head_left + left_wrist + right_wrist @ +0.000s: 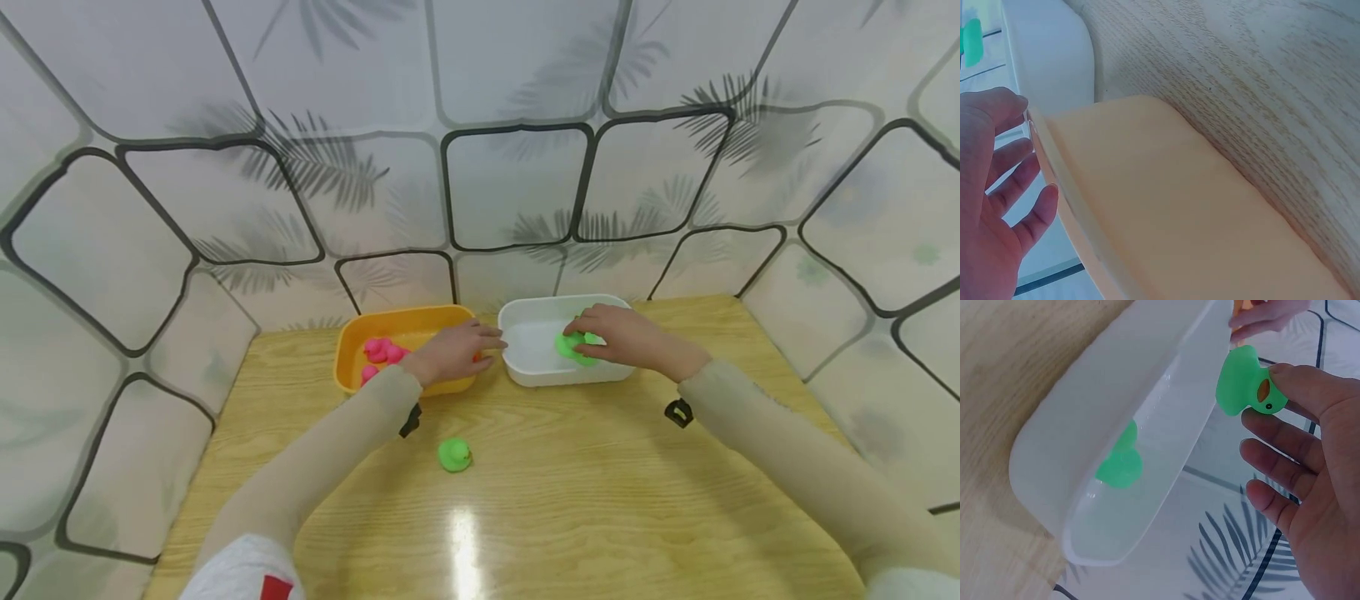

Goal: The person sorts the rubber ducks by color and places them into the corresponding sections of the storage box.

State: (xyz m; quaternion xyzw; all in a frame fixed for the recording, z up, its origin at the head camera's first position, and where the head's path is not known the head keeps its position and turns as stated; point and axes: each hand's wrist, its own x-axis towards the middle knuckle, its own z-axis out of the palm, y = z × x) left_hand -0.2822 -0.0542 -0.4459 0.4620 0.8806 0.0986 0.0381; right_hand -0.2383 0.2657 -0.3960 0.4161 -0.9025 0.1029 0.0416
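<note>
My right hand (618, 335) pinches a green toy duck (1241, 384) by its head, between thumb and fingertips, over the white bin (555, 380). Inside that bin lies more green duck (1121, 465), partly hidden by the near wall in the right wrist view. My left hand (453, 352) reaches over the right end of the orange bin (397, 320), fingers relaxed and nothing in its grasp. In the left wrist view its fingertips are right at the orange rim. Several pink ducks (378, 350) sit in the orange bin, some behind the left forearm.
One more green duck (454, 455) stands on the wooden table (570, 483), in front of the orange bin. The two bins are side by side near the patterned back wall (517, 187). Side walls (885, 242) border the table left and right.
</note>
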